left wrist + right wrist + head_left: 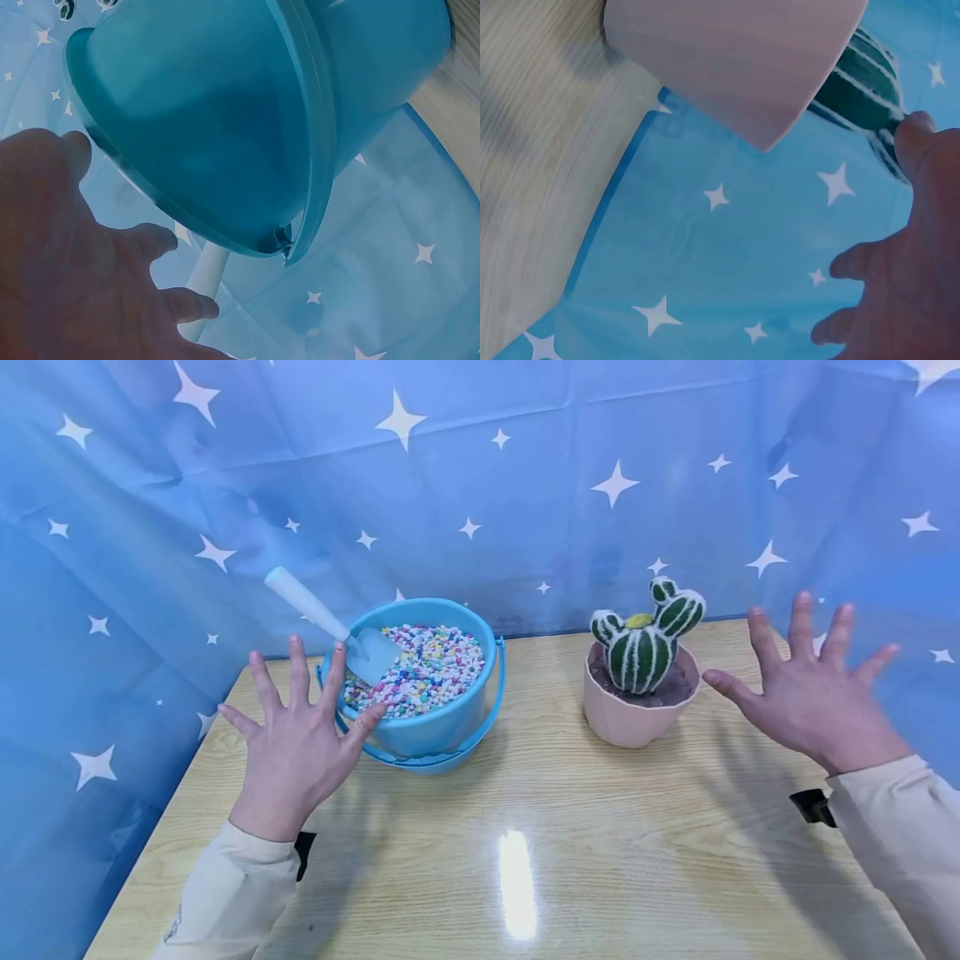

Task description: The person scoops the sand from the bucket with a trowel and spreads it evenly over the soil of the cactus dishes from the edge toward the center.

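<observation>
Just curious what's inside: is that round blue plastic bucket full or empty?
Seemingly fairly full: small multicoloured beads lie inside the blue bucket, somewhat below its rim.

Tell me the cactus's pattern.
The cactus is green with white stripes; clearest in the head view.

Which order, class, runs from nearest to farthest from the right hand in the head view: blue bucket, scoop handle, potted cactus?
1. Potted cactus: just left of the right hand.
2. Blue bucket: farther left, beyond the cactus.
3. Scoop handle: farthest, sticking out past the bucket's upper-left rim.
</observation>
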Motion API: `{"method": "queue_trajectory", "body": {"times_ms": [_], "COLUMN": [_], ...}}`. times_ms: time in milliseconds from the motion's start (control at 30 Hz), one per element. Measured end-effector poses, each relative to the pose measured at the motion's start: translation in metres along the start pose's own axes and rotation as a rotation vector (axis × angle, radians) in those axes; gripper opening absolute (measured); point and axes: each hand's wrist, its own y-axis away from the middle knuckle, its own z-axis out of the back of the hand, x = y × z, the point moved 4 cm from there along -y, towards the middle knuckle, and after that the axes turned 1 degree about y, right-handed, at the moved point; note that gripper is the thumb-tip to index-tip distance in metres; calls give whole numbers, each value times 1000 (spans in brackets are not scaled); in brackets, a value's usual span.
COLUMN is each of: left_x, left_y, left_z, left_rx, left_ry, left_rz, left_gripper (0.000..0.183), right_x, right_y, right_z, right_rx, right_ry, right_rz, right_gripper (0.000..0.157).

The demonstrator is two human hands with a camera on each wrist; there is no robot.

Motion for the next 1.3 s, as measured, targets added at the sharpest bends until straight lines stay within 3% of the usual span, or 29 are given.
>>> {"method": "queue_trajectory", "body": {"times_ms": [133, 233, 267, 333, 467, 533, 600, 700, 767, 867, 1100, 1300], "left_x": [1, 2, 2, 3, 5, 7, 10, 16, 19, 25, 40, 53], "left_y": [1, 0, 0, -2, -6, -7, -8, -10, -12, -16, -23, -33], "left_z": [-1, 0, 1, 3, 8, 10, 11, 10, 9, 6, -2, -1], "left_rx": [9, 2, -7, -21, -65, -88, -110, -140, -171, -212, -204, -216], "left_ry": [-1, 11, 26, 68, 167, 200, 238, 314, 388, 518, 763, 837], "left_rz": [2, 4, 3, 10, 23, 32, 41, 45, 33, 4, 10, 52], "left_gripper": [84, 88, 91, 95, 99, 97, 94, 86, 79, 68, 60, 56], "right_x": [3, 12, 17, 31, 69, 90, 108, 130, 144, 163, 192, 203], "right_y": [0, 5, 9, 18, 42, 47, 45, 35, 26, 10, -23, -45], "right_z": [1, 13, 20, 36, 61, 64, 64, 55, 48, 36, 8, -20], "right_rx": [-12, -106, -183, -419, -891, -964, -915, -666, -481, -271, -38, 113], "right_ry": [-23, -75, -110, -188, -343, -400, -482, -666, -785, -916, -1030, -1043], "right_rz": [12, 26, 35, 87, 272, 370, 471, 583, 606, 593, 540, 414], "right_gripper": [91, 91, 90, 87, 79, 76, 75, 62, 54, 57, 61, 67]}}
